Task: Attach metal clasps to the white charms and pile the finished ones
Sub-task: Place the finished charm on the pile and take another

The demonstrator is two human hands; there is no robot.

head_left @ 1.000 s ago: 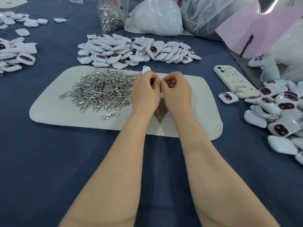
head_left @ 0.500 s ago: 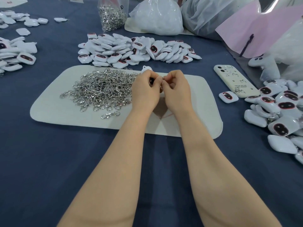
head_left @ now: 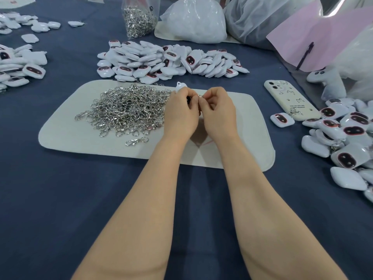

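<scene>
The left hand (head_left: pixel 180 113) still grips a white charm (head_left: pixel 179 86); the right hand (head_left: pixel 219 112) pinches a metal clasp (head_left: pixel 200 96). Their curled fingertips have drawn together.

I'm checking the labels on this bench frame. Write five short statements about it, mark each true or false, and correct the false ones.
1. The left hand holds a white charm and the right hand pinches a metal clasp over the white mat. True.
2. The heap of loose clasps lies right of the hands. False: it lies left of them, on the mat.
3. A phone lies back up on the blue cloth, right of the mat. True.
4. The clear bag of clasps stands on the mat. False: it stands on the cloth beyond the mat, behind a pile of charms.
5. A single clasp lies apart on the heap's near side. True.
</scene>
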